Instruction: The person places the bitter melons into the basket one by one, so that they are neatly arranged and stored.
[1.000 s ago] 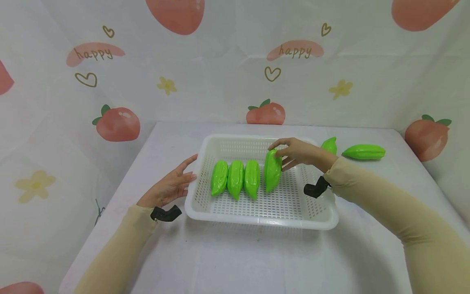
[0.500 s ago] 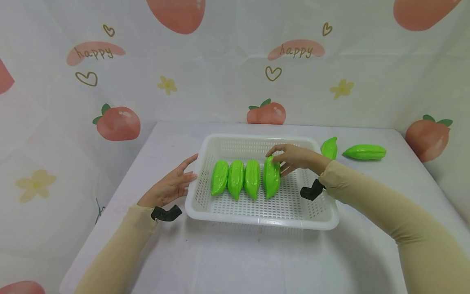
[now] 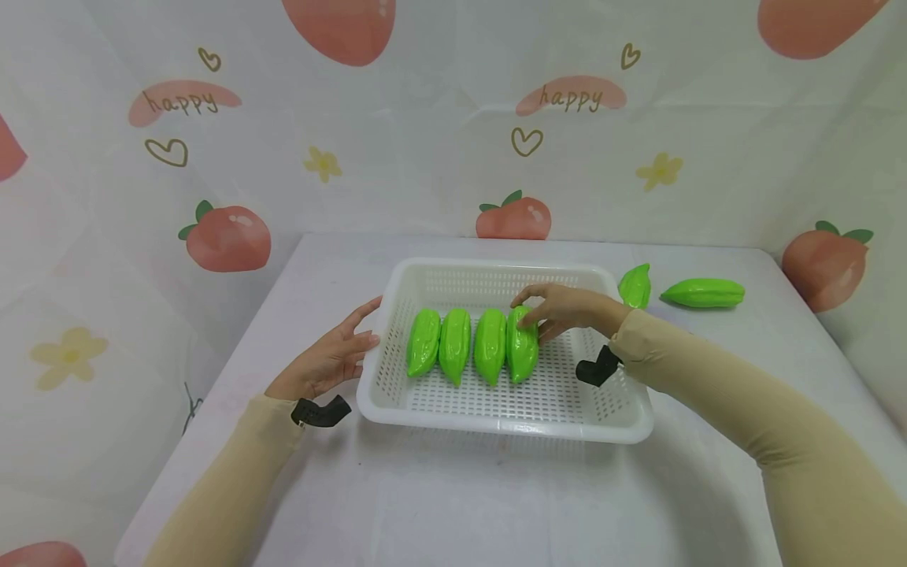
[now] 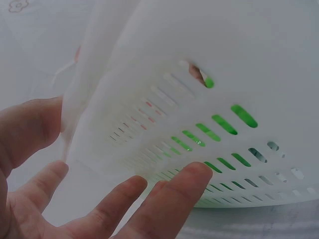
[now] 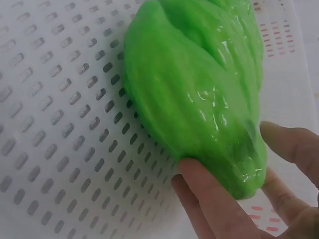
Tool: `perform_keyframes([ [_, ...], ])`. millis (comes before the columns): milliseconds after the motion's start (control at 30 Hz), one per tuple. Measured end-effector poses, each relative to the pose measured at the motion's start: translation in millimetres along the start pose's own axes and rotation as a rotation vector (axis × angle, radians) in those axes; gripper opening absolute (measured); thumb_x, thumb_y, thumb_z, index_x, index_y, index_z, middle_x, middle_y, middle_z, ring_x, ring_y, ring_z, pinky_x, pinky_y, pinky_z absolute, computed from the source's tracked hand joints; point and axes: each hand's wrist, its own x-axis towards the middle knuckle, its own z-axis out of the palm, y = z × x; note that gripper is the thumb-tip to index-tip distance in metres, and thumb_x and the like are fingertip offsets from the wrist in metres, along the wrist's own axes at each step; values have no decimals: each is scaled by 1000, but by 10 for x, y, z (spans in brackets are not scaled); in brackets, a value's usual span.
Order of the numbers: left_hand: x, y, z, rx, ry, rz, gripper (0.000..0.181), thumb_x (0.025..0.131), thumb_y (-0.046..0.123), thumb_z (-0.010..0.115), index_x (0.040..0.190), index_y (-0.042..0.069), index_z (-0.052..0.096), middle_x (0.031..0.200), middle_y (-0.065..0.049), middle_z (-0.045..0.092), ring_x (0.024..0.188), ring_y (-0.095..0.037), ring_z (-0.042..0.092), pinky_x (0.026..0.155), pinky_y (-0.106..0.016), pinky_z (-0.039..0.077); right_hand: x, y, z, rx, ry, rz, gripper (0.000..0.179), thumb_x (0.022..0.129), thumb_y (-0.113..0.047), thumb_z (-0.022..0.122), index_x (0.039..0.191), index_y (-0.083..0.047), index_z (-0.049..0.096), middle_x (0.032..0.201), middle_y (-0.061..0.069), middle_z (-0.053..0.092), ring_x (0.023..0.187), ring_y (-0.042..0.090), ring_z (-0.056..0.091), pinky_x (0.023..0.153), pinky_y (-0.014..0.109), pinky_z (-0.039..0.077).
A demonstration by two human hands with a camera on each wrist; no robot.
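Observation:
A white perforated plastic basket (image 3: 499,426) holds several glossy green ridged fruits with pointed ends, lying side by side. My right hand (image 3: 570,309) is inside the basket, its thumb and fingers around the upper end of the rightmost green fruit (image 3: 523,350). That same green fruit (image 5: 194,94) fills much of the right wrist view, its narrow end between thumb and fingers. Touching it on the left is another green fruit (image 3: 490,346). My left hand (image 3: 326,358) rests against the basket's left side with extended fingers. In the left wrist view its fingertips (image 4: 197,174) lie along the slotted wall.
Two more green fruits lie on the table behind and right of the basket: one upright-pointing fruit (image 3: 635,287) close to the rim, one sideways fruit (image 3: 703,293) farther right. A white printed cloth (image 3: 425,157) hangs behind the table (image 3: 439,504).
My right hand has lowered its green fruit to the basket floor and shifted slightly left. The neighbouring fruit has moved a little right against it. My left hand has stayed in place.

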Motion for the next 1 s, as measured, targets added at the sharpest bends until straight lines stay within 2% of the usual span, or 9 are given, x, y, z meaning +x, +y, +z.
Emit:
perform_keyframes([
  [400,-2,-8,-8,-5,-15,4,66,95,7,49,145,37,19,132,-16,45,104,-27,60,80,-42,52,28,13,40,-40,-2,35,57,86,-5,64,136,-10,38,128,22,44,93,22,62,83,36,52],
  [667,7,-11,-14,-8,-5,0,66,95,8,51,145,37,19,132,-16,45,105,-27,60,81,-44,52,40,34,41,-9,-39,0,59,87,-5,62,139,-9,35,131,23,41,96,25,62,85,38,51],
  [1000,7,-16,-14,-8,-15,5,67,95,7,50,146,37,18,133,-16,43,106,-27,59,82,-45,51,50,43,47,21,-38,20,59,87,-4,62,139,-10,35,132,23,41,94,26,63,86,39,50],
])
